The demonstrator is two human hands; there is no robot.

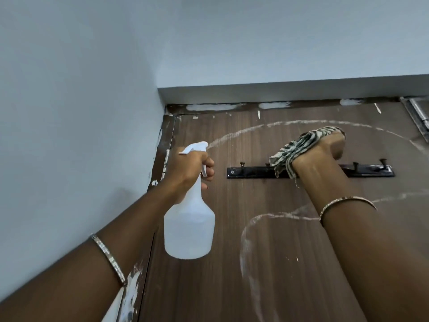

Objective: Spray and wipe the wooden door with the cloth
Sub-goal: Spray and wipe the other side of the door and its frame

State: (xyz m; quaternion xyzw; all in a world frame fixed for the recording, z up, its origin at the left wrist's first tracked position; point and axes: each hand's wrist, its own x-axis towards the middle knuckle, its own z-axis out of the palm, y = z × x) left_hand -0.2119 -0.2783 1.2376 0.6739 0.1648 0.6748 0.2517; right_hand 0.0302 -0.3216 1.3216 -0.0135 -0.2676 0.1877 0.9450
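The brown wooden door (234, 263) fills the lower middle and right of the head view, marked with white curved streaks. My left hand (185, 169) grips the neck of a white translucent spray bottle (189, 225), a finger on its trigger, and a thin jet leaves the nozzle toward the door's upper part. My right hand (325, 152) presses a green-and-white striped cloth (299, 151) flat against the door, just above a hook rail. Most of the cloth is bunched under and around that hand.
A black hook rail (253, 172) with several hooks is screwed across the door below the cloth. A metal hinge (417, 117) sits at the door's upper right. A pale wall (69, 112) and paint-flecked frame (166, 145) border the door on the left.
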